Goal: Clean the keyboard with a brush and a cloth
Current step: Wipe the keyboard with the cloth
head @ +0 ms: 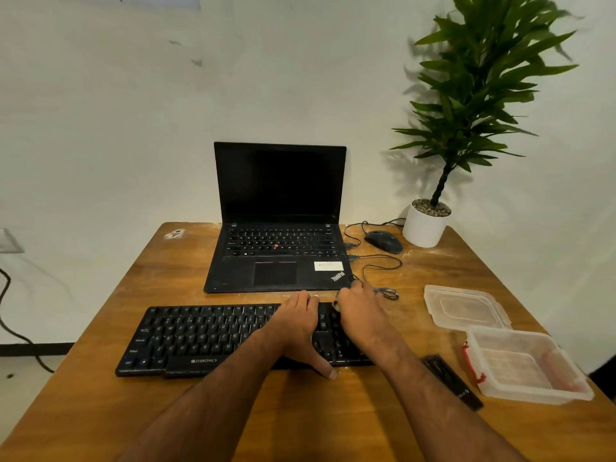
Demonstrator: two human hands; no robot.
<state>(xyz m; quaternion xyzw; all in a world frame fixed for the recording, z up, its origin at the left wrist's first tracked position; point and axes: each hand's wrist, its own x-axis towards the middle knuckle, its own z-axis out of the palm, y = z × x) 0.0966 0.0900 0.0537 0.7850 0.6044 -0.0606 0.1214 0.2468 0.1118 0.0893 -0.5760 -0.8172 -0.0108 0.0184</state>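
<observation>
left hand (296, 323) flat on keyboard (200, 338), right hand (358, 311) curled

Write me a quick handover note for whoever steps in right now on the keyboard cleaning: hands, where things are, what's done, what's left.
Left hand: lies flat on the right half of the keyboard, fingers straight, steadying it.
Right hand: curled round something small at the keyboard's far right corner; a pale tip shows at the fingers, possibly the brush, too hidden to be sure.
Nearby: open plastic container and its lid on the table to the right, a dark flat case beside them. No cloth clearly visible.
Done: cannot tell how much has been brushed.
Left: probably the rest of the keys, then the cloth wipe.
</observation>
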